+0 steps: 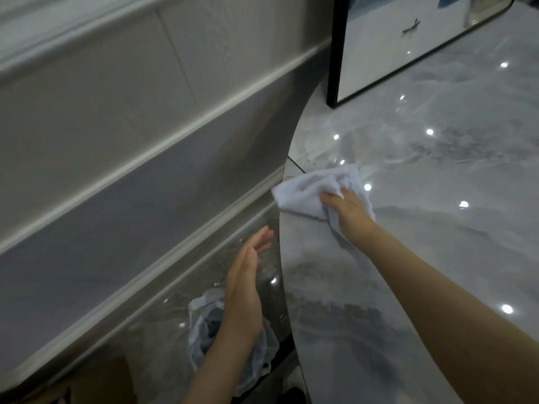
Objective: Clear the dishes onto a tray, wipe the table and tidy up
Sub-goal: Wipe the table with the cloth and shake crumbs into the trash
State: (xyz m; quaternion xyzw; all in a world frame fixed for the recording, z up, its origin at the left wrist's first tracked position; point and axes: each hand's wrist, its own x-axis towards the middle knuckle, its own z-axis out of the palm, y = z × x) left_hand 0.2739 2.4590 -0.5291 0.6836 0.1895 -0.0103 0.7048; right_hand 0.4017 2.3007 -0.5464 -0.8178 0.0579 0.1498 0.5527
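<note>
At the curved left edge of the glossy grey marble desk (408,258), the right hand (348,212) grips a crumpled white cloth (306,191), which overhangs that edge a little. The left hand (245,284) hovers flat, fingers straight and together, just off the edge, above a white plastic bag (201,325) on the shiny floor (163,322). A black-framed picture (408,48) stands at the desk's far side beside the panelled wall (116,126).
</note>
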